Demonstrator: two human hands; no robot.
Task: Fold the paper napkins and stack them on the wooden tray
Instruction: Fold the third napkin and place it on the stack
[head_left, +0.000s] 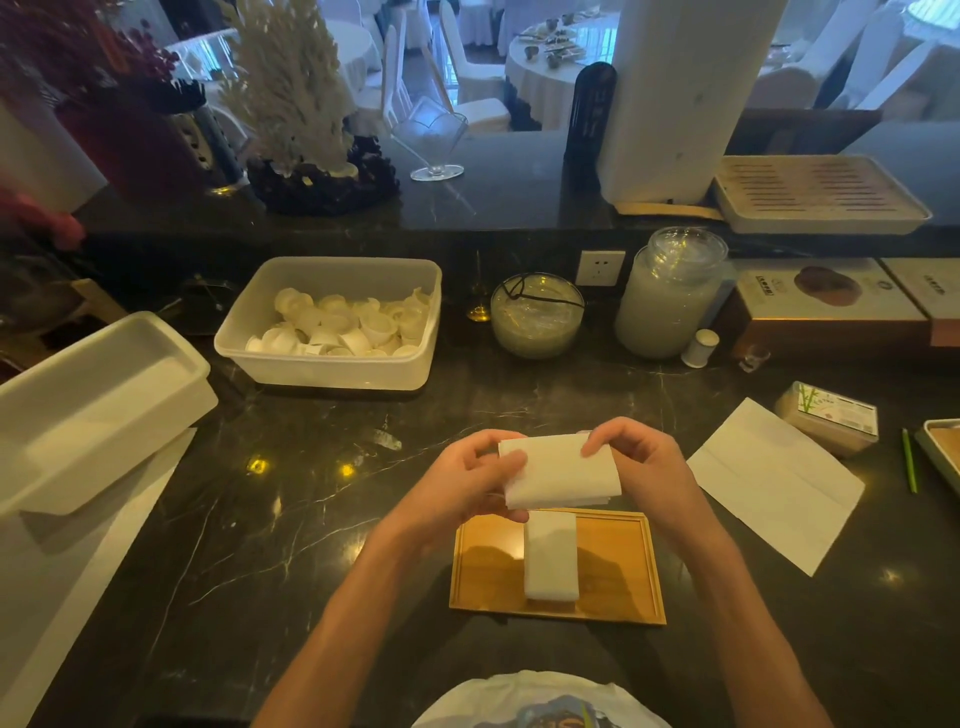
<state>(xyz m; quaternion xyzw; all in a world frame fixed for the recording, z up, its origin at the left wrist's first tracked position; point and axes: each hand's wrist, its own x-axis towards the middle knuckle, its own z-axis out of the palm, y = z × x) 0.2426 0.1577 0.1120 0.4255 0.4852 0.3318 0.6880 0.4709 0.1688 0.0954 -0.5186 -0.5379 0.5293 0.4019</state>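
A folded white paper napkin (561, 473) is held in the air just beyond the far edge of the wooden tray (488, 561). My left hand (467, 480) pinches its left end and my right hand (641, 460) grips its right end. On the tray, a narrow stack of folded napkins (551, 558) lies lengthwise in the middle. An unfolded white napkin (776, 480) lies flat on the dark marble counter to the right, beside a wrapped pack of napkins (828, 418).
A clear plastic tub of small white cups (332, 325) stands behind the hands. A white tray (93, 410) sits at the left, glass jars (670, 296) at the back right, a green pen (909, 460) and another tray edge (940, 452) far right.
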